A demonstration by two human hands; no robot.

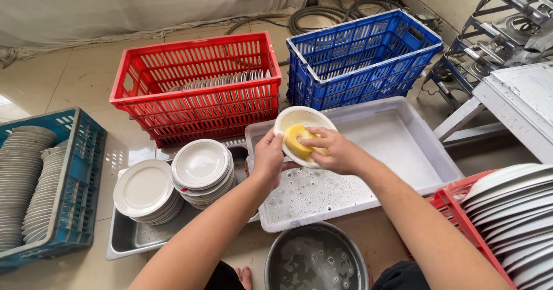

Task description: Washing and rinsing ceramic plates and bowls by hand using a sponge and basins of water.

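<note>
**Dishwashing station on a tiled floor: items counted, near to far**

Nearest: one round metal basin (315,259) at the bottom edge, holding foamy water. To its right, one red crate (461,218), partly in view, packed with white plates standing on edge; their number cannot be told.

Middle, centre: one shallow white plastic tray (403,146) with suds on its floor. Above its near-left part, one small white plate (299,120) is held tilted. The left hand (268,158) has its grip clamped on the plate's lower left rim, thumb on the face. The right hand (337,150) has fingers pressed together on one yellow sponge (300,141), which lies against the plate's face.

Middle, left: one steel tray (129,238) carrying two stacks of white plates (173,180), side by side and touching. Further left, one teal crate (78,180) with rows of greyish plates on edge.

Far: one red crate (196,88), a row of plates standing inside; one blue crate (360,57) just beside it to the right, contents not visible. Far right, a white painted table (521,103) and metal burner frames (507,25) beyond it.

Surface and room: glossy beige floor tiles (80,77), a white cloth sheet (144,5) hung along the back, and coiled dark hose (322,13) on the floor behind the crates.
</note>
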